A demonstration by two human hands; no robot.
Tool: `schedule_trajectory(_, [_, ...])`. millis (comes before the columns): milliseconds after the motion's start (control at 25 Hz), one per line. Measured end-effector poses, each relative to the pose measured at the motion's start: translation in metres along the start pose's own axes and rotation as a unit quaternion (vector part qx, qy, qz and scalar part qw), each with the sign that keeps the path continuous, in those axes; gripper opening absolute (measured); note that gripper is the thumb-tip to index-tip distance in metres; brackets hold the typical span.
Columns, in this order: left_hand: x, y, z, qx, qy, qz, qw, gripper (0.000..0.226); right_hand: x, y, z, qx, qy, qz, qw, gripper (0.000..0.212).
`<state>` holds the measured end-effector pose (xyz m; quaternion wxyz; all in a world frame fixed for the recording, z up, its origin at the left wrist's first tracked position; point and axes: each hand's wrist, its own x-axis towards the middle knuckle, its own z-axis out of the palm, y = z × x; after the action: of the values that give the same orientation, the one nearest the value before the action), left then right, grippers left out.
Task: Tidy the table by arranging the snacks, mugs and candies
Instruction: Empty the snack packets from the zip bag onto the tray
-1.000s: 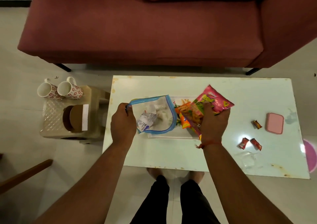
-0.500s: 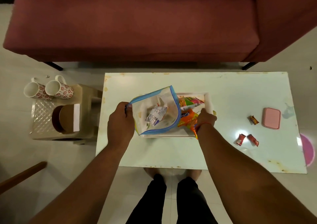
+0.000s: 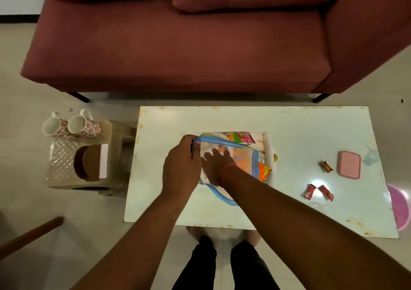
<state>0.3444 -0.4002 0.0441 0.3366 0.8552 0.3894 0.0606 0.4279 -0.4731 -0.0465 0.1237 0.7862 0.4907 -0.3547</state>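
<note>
Snacks fill our zip bag (image 3: 244, 163): left hand (image 3: 181, 167) pinches its rim, right hand (image 3: 216, 167) open inside; three candies (image 3: 325, 166) left on the worktop (image 3: 300, 129).

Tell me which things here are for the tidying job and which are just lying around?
For the job:
- zip bag, pinched by the left hand
- snack packets in the tray, right hand flat on the bag
- three candies
- two mugs

Just lying about:
- pink case
- sofa
- stool
</note>
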Motion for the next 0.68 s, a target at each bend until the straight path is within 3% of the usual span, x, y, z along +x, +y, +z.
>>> schedule_trajectory(80, [-0.004, 0.006, 0.000, -0.010, 0.012, 0.011, 1.000, 0.023, 0.014, 0.008, 0.004, -0.033, -0.001, 0.025, 0.999, 0.050])
schedule_trajectory(200, [-0.005, 0.004, 0.000, -0.024, 0.021, 0.002, 1.000, 0.023, 0.021, 0.018, 0.005, -0.036, 0.059, 0.026, 0.997, 0.038])
schedule_trajectory(400, [-0.001, -0.016, 0.000, -0.010, 0.031, -0.030, 0.999, 0.029, -0.013, 0.006, -0.006, 0.092, 0.170, -0.004, 0.981, 0.030])
schedule_trajectory(480, [-0.001, -0.025, -0.001, -0.006, 0.042, -0.040, 0.998, 0.034, -0.043, -0.003, -0.014, 0.136, 0.249, -0.013, 0.959, 0.037])
schedule_trajectory(560, [-0.002, -0.033, -0.006, -0.018, 0.055, -0.047, 0.997, 0.051, -0.078, -0.011, -0.015, 0.231, 0.359, 0.005, 0.904, 0.046])
schedule_trajectory(600, [-0.003, -0.038, -0.008, -0.025, 0.059, -0.049, 0.997, 0.057, -0.097, -0.014, -0.016, 0.316, 0.402, 0.033, 0.859, 0.044])
schedule_trajectory(680, [-0.003, -0.049, -0.012, -0.015, 0.077, -0.051, 0.996, 0.059, -0.128, -0.010, -0.016, 0.536, 0.445, 0.080, 0.713, 0.037])
